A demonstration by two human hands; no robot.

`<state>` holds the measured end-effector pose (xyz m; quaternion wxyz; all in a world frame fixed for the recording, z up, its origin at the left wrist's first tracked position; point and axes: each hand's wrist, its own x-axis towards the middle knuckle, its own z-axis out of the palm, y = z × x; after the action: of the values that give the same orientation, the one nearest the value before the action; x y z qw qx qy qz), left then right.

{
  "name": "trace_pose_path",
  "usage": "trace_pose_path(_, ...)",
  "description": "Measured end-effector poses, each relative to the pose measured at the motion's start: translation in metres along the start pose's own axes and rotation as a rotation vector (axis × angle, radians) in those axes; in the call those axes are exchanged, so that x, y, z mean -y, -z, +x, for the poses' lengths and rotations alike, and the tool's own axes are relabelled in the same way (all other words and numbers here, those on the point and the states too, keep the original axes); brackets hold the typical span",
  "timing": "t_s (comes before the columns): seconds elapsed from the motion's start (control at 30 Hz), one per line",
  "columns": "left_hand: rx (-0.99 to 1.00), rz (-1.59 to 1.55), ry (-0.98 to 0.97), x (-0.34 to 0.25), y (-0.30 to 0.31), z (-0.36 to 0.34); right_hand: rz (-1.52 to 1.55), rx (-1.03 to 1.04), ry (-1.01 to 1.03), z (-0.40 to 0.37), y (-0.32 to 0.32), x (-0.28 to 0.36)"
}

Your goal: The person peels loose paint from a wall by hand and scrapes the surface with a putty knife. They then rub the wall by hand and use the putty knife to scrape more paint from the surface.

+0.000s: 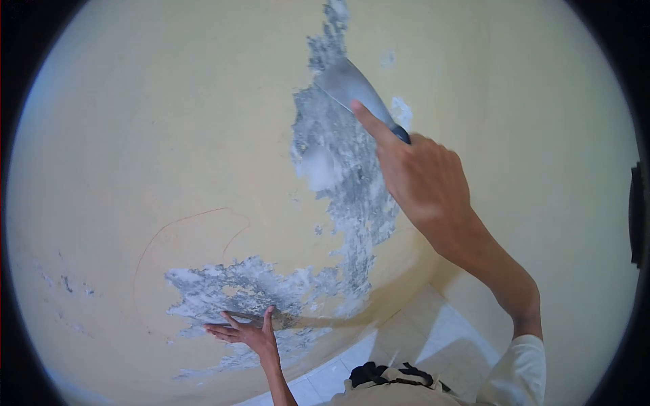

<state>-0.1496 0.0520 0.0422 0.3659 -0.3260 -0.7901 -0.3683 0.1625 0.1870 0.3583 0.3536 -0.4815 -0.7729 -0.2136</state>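
Observation:
My right hand (426, 176) is closed round the dark handle of a putty knife (355, 88), the index finger stretched out along its wide metal blade. The blade's edge lies against a bare grey patch (338, 142) where paint has come off the yellow wall (203, 135). Lower down, my left hand (247, 331) is spread, with fingers apart and nothing held, over another scraped grey-white patch (230, 287). The two patches run together along the wall's lower right part.
A thin red curved line (166, 230) is drawn on the wall above the lower patch. Small scuffs (68, 284) mark the far left. Pale floor tiles (420, 325) meet the wall's base. A dark object (635, 215) shows at the right edge.

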Motion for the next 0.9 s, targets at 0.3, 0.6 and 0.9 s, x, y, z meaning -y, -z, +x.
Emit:
trace_pose_path(0.3,0.032,-0.039,-0.014,0.008,0.008,-0.003,0.041,0.043,-0.015,-0.008,-0.005,-0.005)
trace_pose_path(0.6,0.004,-0.087,-0.031,-0.005,0.007,-0.009,0.102,0.047,0.052,-0.015,-0.01,-0.01)
trace_pose_path(0.9,-0.007,-0.12,0.006,-0.015,-0.008,-0.014,0.061,-0.095,0.104,-0.011,-0.019,-0.014)
